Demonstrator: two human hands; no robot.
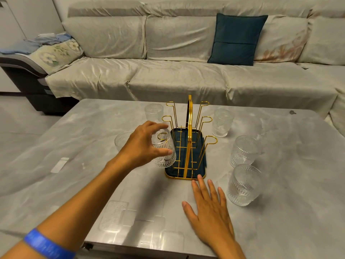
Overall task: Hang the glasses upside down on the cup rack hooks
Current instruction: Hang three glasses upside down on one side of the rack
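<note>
A gold wire cup rack (pixel 190 128) with looped hooks stands on a dark blue tray (pixel 183 172) in the middle of the table. My left hand (pixel 141 144) grips a ribbed clear glass (pixel 165 156), upside down over the near left hook, whose loop shows through the glass base. My right hand (pixel 209 206) lies flat and open on the table, fingertips touching the tray's near edge. Upright glasses stand around: far left (pixel 154 112), one partly behind my left hand (pixel 122 140), far right (pixel 222 122), mid right (pixel 245 151), near right (pixel 244 185).
The grey marble-look table (pixel 93 137) has clear corner guards along its near edge. A covered sofa (pixel 177 71) with a dark teal cushion (pixel 237 39) runs behind the table. A small dark object (pixel 292 112) lies at the far right of the table.
</note>
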